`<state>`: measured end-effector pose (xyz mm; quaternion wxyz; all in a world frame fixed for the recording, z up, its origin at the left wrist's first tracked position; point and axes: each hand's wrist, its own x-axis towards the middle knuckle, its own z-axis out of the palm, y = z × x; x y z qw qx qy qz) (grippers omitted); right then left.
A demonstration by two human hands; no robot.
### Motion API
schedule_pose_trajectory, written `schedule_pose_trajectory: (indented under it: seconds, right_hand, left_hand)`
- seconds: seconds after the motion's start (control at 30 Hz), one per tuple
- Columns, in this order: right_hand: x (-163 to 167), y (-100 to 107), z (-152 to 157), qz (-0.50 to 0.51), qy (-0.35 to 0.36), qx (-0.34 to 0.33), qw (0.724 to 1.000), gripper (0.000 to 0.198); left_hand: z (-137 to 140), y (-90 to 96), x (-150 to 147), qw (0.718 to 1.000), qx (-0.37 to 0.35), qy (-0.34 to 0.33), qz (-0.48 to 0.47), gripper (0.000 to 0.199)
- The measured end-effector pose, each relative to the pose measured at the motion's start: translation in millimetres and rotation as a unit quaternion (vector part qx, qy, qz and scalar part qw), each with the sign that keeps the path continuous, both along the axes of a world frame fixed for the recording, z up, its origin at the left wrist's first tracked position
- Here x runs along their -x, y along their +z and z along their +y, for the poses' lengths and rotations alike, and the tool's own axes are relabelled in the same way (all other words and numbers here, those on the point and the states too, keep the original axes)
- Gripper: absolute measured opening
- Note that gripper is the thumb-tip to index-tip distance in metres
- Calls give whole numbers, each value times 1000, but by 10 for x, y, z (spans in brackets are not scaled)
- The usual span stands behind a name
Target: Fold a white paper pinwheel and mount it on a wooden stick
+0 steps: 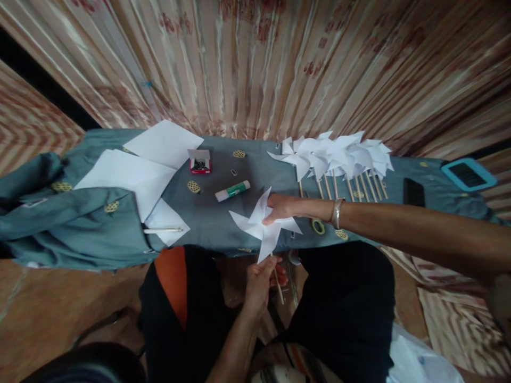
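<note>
A white paper pinwheel (271, 234) on a thin wooden stick (278, 284) is held over the front edge of the cloth-covered table. My left hand (261, 276) is closed around the stick just below the blades. At the pinwheel's centre, my right hand (279, 206) presses with the thumb on top, its other fingers behind the paper and mostly hidden. Beyond them lies a green and white glue stick (232, 191). Scissors with yellow-green handles (318, 226) rest beneath my right forearm.
Finished pinwheels (339, 154) lie in an overlapping row at the back right. White paper sheets (131, 173) and a pen (163, 230) are at the left, near a small red box (200, 161) of dark pieces. A phone (414, 192) and a blue-framed tablet (468, 174) sit far right.
</note>
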<state>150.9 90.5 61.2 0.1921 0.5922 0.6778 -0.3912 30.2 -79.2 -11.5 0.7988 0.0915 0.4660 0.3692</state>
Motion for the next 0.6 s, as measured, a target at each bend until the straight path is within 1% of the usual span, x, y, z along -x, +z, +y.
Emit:
schedule_pose_trajectory:
  seconds: [0.13, 0.33, 0.6]
  right_hand:
    - [-3, -10, -7, -19, -1, 0, 1000, 33]
    - [-11, -41, -17, -2, 10, 2, 1000, 24]
    - [-69, -160, 21, 27, 18, 1, 999, 22]
  left_hand:
    - [-11, 1, -16, 1000, 0, 1, -2, 51]
    - [-12, -3, -67, 1000, 10, 15, -3, 50]
    - [-9, -16, -105, 997, 53, 24, -42, 50]
